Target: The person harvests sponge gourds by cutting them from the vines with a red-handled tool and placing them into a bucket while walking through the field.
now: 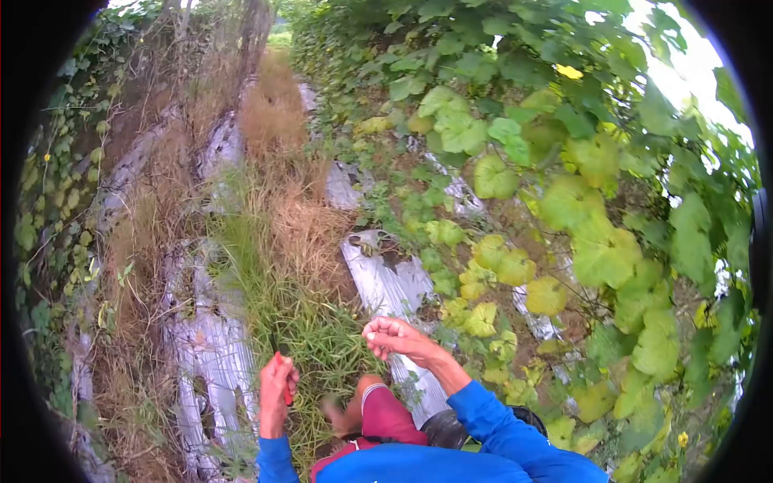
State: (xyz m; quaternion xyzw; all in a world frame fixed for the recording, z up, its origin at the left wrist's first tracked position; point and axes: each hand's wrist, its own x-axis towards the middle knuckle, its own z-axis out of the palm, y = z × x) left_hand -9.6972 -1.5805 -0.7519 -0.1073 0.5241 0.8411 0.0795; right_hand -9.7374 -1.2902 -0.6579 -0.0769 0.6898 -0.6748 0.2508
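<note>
My left hand [278, 385] is closed around a small red-handled tool [287, 393], whose tip points up past the thumb. It is low in the view, over green grass. To its right, my right hand [393, 336] is raised over the edge of the silvery plastic sheet [390, 282], its fingers curled and drawn together. Whatever those fingers may hold is too small to make out. The two hands are apart. Both forearms wear blue sleeves.
Leafy vines [580, 225] with green and yellowing leaves form a wall on the right. More vines [56, 201] hang at the left. Grass [306, 330] and dry straw [298, 225] run between plastic-covered strips. A dark rounded object [443, 430] is beside my leg.
</note>
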